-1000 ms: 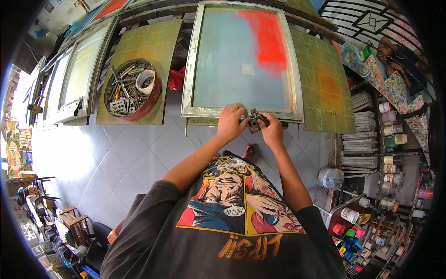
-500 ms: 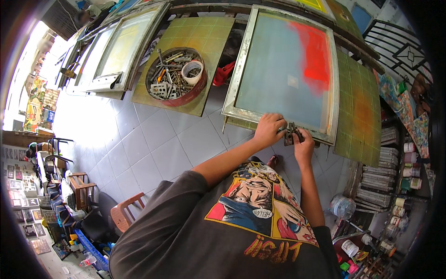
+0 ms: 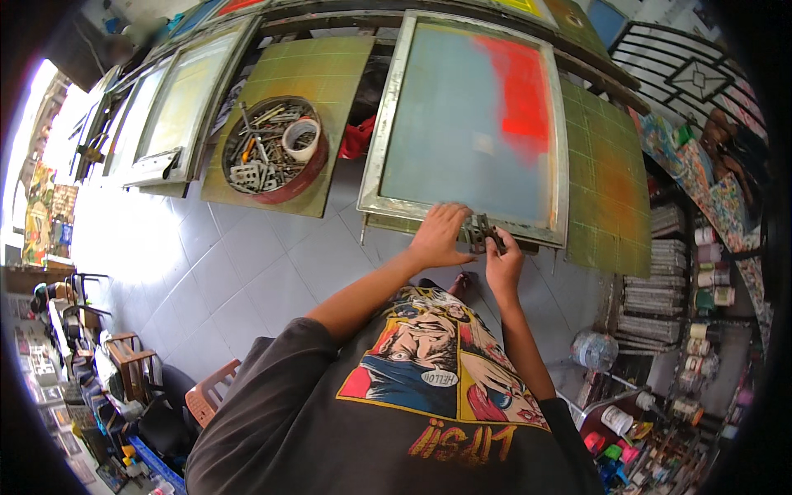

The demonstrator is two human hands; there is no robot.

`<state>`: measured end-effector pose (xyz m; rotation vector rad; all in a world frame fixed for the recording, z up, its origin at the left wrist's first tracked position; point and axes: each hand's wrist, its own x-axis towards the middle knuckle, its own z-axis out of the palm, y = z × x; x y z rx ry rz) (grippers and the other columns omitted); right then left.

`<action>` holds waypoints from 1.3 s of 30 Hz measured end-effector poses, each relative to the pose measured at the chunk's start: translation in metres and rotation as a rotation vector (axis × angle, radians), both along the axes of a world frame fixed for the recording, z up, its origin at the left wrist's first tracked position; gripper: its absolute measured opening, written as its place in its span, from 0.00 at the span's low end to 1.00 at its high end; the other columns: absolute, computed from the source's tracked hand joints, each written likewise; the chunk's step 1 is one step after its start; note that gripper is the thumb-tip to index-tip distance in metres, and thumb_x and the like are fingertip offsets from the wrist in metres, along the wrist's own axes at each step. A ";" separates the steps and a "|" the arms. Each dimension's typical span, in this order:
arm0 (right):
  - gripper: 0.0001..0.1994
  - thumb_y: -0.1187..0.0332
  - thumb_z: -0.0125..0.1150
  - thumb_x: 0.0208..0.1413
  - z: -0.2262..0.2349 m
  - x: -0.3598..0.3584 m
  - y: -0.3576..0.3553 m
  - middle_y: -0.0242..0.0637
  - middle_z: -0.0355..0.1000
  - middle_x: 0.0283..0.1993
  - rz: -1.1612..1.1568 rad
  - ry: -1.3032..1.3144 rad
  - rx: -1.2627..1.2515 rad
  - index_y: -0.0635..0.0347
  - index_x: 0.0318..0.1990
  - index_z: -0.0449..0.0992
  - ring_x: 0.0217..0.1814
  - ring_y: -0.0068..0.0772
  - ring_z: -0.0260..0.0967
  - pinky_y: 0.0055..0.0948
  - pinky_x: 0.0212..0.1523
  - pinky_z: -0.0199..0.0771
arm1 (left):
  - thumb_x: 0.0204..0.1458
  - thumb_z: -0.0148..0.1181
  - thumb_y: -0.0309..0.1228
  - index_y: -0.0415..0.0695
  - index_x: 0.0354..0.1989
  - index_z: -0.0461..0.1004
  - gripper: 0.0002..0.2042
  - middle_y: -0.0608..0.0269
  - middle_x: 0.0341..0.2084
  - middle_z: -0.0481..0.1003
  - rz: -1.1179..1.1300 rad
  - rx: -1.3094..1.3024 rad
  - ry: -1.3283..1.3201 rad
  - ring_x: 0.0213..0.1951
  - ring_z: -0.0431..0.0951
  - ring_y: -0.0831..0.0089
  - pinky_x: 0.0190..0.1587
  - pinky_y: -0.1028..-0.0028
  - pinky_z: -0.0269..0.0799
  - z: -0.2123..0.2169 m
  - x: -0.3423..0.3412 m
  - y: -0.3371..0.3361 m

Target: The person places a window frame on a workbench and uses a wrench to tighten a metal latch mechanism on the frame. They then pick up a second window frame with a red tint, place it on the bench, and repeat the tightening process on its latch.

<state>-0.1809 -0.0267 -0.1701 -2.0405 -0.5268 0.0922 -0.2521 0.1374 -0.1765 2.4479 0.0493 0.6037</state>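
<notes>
At the near edge of a metal-framed printing screen [image 3: 396, 91], my right hand [image 3: 504, 262] is closed on a dark metal hinge [image 3: 480, 234] with holes in it. The hinge sits against the underside of the frame's near bar; whether it is fastened there I cannot tell. Just left of it, my left hand [image 3: 440, 235] rests with its fingers over the near bar and its thumb spread apart toward the hinge. Blue-grey mesh fills the screen, with a bright red patch of ink [image 3: 521, 95] at the upper right.
A round red tin [image 3: 289, 191] of bolts, brackets and a tape roll [image 3: 301, 139] stands on a green board [image 3: 334, 78] to the left. More framed screens [image 3: 186, 95] lie beyond it. Stacked frames [image 3: 656, 289] and bottles are at the right. An orange stool [image 3: 213, 393] stands behind left.
My left hand has come off the hinge, its fingers now over the frame bar and its thumb apart. My right hand keeps the hinge. The whole view has shifted slightly.
</notes>
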 end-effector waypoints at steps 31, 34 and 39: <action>0.11 0.74 0.60 0.53 -0.002 0.024 -0.021 0.44 0.75 0.42 0.024 -0.168 -0.101 0.63 0.44 0.77 0.44 0.44 0.74 0.33 0.44 0.73 | 0.30 0.70 0.37 0.37 0.59 0.63 0.41 0.46 0.54 0.65 -0.176 0.101 0.300 0.59 0.62 0.50 0.62 0.60 0.60 0.018 0.001 0.041; 0.11 0.74 0.61 0.52 -0.003 0.023 -0.021 0.43 0.75 0.42 0.043 -0.197 -0.123 0.61 0.44 0.77 0.44 0.45 0.74 0.33 0.45 0.73 | 0.30 0.70 0.38 0.37 0.58 0.64 0.41 0.46 0.54 0.64 -0.181 0.100 0.305 0.59 0.62 0.50 0.62 0.60 0.59 0.019 -0.006 0.055; 0.12 0.74 0.61 0.52 -0.006 0.023 -0.023 0.42 0.75 0.43 0.051 -0.201 -0.132 0.60 0.45 0.77 0.45 0.44 0.74 0.34 0.46 0.73 | 0.29 0.70 0.38 0.38 0.57 0.65 0.40 0.47 0.55 0.62 -0.157 0.161 0.322 0.61 0.59 0.50 0.63 0.58 0.57 0.031 -0.021 0.074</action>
